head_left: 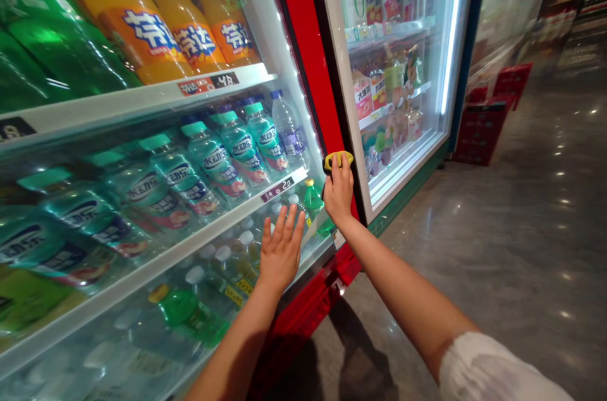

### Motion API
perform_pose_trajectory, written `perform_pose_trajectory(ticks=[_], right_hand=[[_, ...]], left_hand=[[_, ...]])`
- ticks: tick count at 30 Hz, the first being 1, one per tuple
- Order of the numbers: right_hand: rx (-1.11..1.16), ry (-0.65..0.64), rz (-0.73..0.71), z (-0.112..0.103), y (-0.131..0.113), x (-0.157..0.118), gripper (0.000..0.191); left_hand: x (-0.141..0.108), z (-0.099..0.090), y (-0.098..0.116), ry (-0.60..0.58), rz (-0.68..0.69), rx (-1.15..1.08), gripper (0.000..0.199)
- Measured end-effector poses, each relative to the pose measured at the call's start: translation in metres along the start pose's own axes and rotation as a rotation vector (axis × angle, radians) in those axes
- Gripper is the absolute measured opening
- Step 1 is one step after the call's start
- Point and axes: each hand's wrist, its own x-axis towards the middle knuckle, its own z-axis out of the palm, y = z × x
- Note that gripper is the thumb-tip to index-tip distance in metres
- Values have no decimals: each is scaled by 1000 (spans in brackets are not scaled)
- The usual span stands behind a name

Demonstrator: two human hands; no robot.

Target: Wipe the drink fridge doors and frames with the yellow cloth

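Note:
My left hand (282, 252) is spread with its fingers stretched out, in front of the glass door of a red drinks fridge. Whether its fingertips touch the glass, I cannot tell. My right hand (339, 195) is closed over a small yellow-and-black hand tool (346, 159) at the red door frame (303, 15). Its exact kind is hidden by my fingers. Behind the glass, near my left hand, stand teal-capped drink bottles (215, 160) on a shelf. A green bottle with a yellow cap (310, 195) shows between my two hands.
Large orange soda bottles (142, 34) fill the upper shelf, with green bottles (42, 28) to their left. A second lit fridge (393, 66) stands to the right. Red boxes (481, 132) sit beyond it on the shiny grey floor (497, 249).

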Motion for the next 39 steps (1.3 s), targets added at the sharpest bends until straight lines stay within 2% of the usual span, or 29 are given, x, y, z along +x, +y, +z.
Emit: perform_pose_trajectory(ticks=[2, 5, 9, 11, 13, 16, 18, 21, 24, 27, 30, 32, 34, 36, 39], right_hand=[[-20, -49, -65, -6, 1, -13, 67], [-6, -52, -31, -11, 12, -35, 70], [24, -2, -14, -8, 5, -21, 68], [17, -2, -70, -7, -6, -12, 69], [0, -54, -165, -9, -13, -17, 73], [-18, -154, -292, -17, -7, -39, 76], [-26, -164, -295, -21, 1, -47, 76], [-34, -107, -211, -20, -3, -35, 80], [-24, -80, -199, -16, -25, -20, 80], [1, -168, -356, -19, -34, -30, 80], [32, -278, -505, -26, -16, -48, 82], [40, -255, -459, -28, -4, -48, 84], [39, -170, -347, -25, -6, -35, 85], [30, -101, -275, -19, -22, -19, 83], [12, -121, -326, -17, -50, -14, 78]], left_hand=[[1, -1, 0, 16, -4, 2, 80], [-2, -4, 0, 14, -22, 3, 82], [-6, -8, -3, -14, -37, 22, 83], [-7, -10, -5, -29, -41, 26, 84], [-7, -11, -6, -42, -42, 30, 85], [-9, -14, -6, -52, -52, 39, 86], [-11, -18, -6, -59, -62, 43, 87], [-12, -24, -8, -67, -70, 44, 88], [-11, -28, -10, -66, -85, 36, 90], [-10, -30, -13, -65, -105, 40, 90], [-12, -34, -16, -50, -130, 51, 88], [-15, -37, -18, -37, -147, 57, 86], [-17, -41, -20, -28, -158, 64, 86], [-17, -44, -22, -22, -163, 72, 86], [-16, -48, -25, -9, -173, 86, 87]])
